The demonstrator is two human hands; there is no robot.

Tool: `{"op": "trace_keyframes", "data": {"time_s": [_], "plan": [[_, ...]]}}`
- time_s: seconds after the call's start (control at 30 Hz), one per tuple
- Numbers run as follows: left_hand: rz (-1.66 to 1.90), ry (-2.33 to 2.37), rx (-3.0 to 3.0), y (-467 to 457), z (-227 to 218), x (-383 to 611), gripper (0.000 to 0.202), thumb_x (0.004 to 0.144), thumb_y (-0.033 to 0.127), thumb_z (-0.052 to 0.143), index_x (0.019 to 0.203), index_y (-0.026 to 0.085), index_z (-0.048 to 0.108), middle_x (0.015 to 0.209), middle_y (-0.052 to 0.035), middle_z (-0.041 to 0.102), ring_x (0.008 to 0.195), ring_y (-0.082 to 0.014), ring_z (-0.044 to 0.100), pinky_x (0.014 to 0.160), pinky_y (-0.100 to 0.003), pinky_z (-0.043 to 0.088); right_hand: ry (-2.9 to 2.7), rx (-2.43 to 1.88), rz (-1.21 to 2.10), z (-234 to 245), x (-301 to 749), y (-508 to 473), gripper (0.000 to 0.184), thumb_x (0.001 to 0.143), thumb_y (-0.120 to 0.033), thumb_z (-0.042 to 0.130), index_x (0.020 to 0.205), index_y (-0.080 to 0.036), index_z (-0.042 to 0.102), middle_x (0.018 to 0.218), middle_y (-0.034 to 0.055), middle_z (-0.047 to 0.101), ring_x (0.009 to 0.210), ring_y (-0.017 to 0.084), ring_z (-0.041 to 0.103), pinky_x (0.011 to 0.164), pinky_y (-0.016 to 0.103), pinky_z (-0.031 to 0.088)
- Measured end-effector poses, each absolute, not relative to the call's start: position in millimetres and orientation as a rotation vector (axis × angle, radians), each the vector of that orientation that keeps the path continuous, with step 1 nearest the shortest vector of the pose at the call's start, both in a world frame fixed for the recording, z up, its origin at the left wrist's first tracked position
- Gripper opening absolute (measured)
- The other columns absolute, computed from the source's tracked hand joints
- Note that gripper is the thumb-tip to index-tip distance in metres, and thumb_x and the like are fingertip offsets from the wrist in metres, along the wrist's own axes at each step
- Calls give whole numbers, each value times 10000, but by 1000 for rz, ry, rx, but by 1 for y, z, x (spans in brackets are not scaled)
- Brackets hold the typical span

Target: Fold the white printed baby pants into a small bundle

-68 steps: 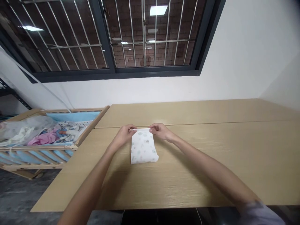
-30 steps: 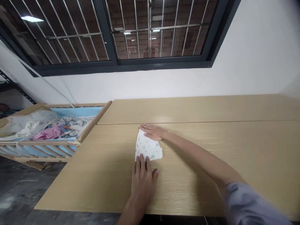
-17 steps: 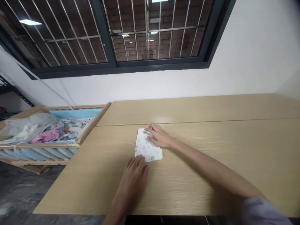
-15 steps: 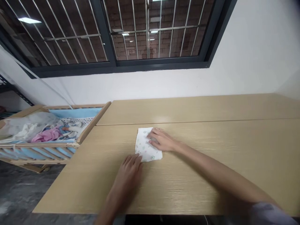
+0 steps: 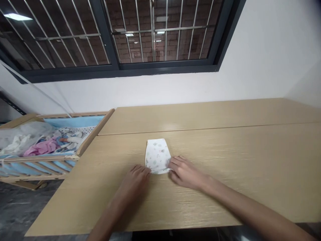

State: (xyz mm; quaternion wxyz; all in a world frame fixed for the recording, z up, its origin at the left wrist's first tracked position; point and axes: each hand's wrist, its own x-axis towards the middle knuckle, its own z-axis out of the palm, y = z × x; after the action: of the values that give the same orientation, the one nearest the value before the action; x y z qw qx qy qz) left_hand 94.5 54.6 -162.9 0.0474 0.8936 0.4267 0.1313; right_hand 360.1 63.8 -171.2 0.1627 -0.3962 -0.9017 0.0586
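1. A folded white printed cloth lies flat on the wooden bench, near its middle.
2. The left hand sits at the cloth's 7 o'clock corner, fingertips touching its near edge; whether this grip pinches is unclear.
3. The right hand is at the 5 o'clock corner, fingers loosely spread on the edge.
4. A crib with clothes stands at 9 o'clock.

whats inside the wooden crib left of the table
The wooden crib holds a heap of clothes: pink, white and dotted pieces on a blue lining, with clear plastic at the left. Anything beneath the heap is covered.
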Motion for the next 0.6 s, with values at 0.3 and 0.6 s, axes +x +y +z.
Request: {"op": "trace_keyframes", "data": {"time_s": [0.3, 0.6], "plan": [[569, 1506, 2565, 109, -125, 114, 281, 1005, 272, 379, 997, 190, 647, 1012, -89, 679, 990, -239, 609, 914, -377, 466, -2233, -1276, 570, -132, 367, 118, 179, 933, -181, 439, 976, -195, 612, 1023, 97, 626, 1011, 235, 590, 903, 367, 470], [549, 1891, 2388, 196, -173, 137, 292, 973, 201, 409, 995, 148, 695, 1034, -157, 694, 1009, -264, 639, 896, -349, 471, -1970, -1468, 530, -187, 353, 209, 176, 932, -166, 471, 1060, -144, 589, 1011, 101, 670, 924, 198, 615, 812, 298, 461]]}}
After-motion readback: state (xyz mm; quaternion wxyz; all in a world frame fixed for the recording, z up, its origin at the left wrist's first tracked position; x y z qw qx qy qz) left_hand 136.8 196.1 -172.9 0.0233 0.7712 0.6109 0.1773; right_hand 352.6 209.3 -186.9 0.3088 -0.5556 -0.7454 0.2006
